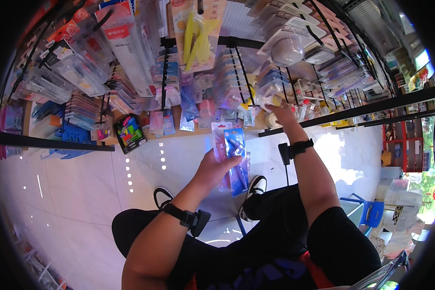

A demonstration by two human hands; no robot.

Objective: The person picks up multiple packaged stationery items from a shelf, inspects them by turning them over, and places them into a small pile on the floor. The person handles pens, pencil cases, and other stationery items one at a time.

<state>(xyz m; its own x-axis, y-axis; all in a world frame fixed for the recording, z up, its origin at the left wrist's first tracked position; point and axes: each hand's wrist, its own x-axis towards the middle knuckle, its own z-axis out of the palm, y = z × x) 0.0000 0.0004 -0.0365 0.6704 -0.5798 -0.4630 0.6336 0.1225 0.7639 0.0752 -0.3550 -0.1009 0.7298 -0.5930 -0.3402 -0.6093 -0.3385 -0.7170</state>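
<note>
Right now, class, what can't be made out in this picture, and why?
Head view:
Left hand: most fingers, hidden behind the blister packs.
Right hand: whether it grips anything, too small among hanging packets.
Left-side black rail: far end, cut off by dark fisheye rim.

The person wears black trousers [270,212], a black top with purplish lettering [261,279] and black-and-white sneakers [257,185]. Each wrist has a black strap [303,146] and boxy module [200,223], the right one trailing a thin cable [287,175].
</note>
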